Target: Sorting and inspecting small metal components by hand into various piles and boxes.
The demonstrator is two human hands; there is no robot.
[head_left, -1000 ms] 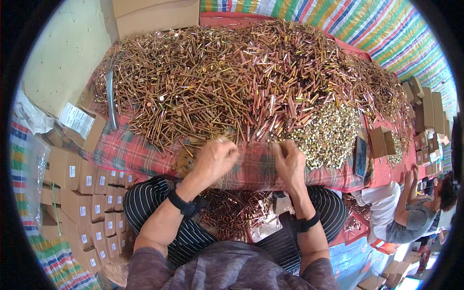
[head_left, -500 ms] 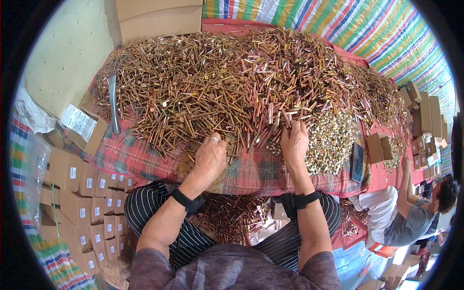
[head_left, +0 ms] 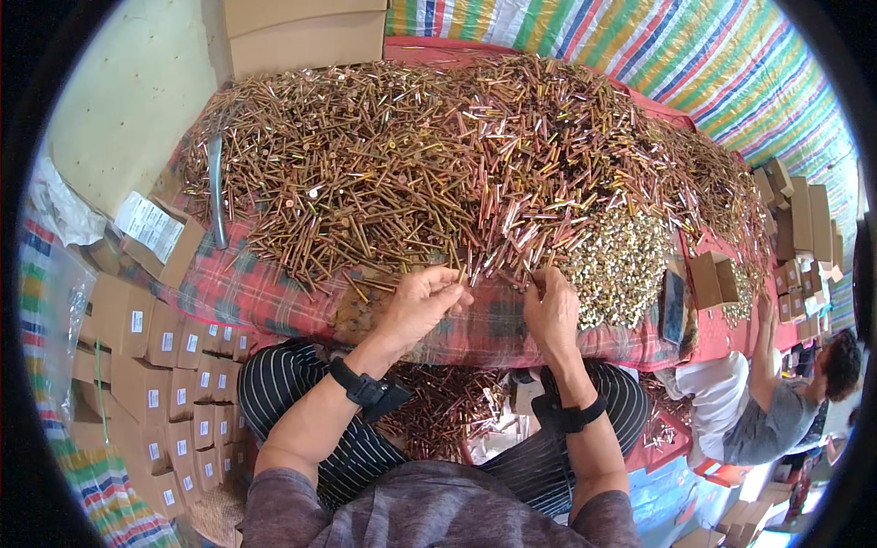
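Note:
A large heap of yellowish metal bolts [head_left: 365, 173] covers the left and middle of the cloth-covered surface. Pinkish metal tubes [head_left: 521, 224] lie mixed in right of the middle, beside a mound of small shiny nuts [head_left: 621, 269]. At the near edge of the heap, my left hand [head_left: 425, 306] is closed, thumb against fingers, with what looks like a thin bolt [head_left: 463, 274] at its tips. My right hand [head_left: 552, 306] is pinched beside the nuts; whatever its fingertips hold is too small to make out. The two hands are a short way apart, facing each other.
Red plaid cloth [head_left: 493, 320] lies under the heap. A curved metal bar [head_left: 216, 192] rests at its left, and a dark phone-like slab [head_left: 674, 306] by an open carton [head_left: 714, 279] at right. Stacked cartons [head_left: 174, 384] stand left; another person [head_left: 776, 411] sits at right.
Both hands have drawn back from the heap toward me. The left has also moved right and turned inward, with a thin piece at its fingertips.

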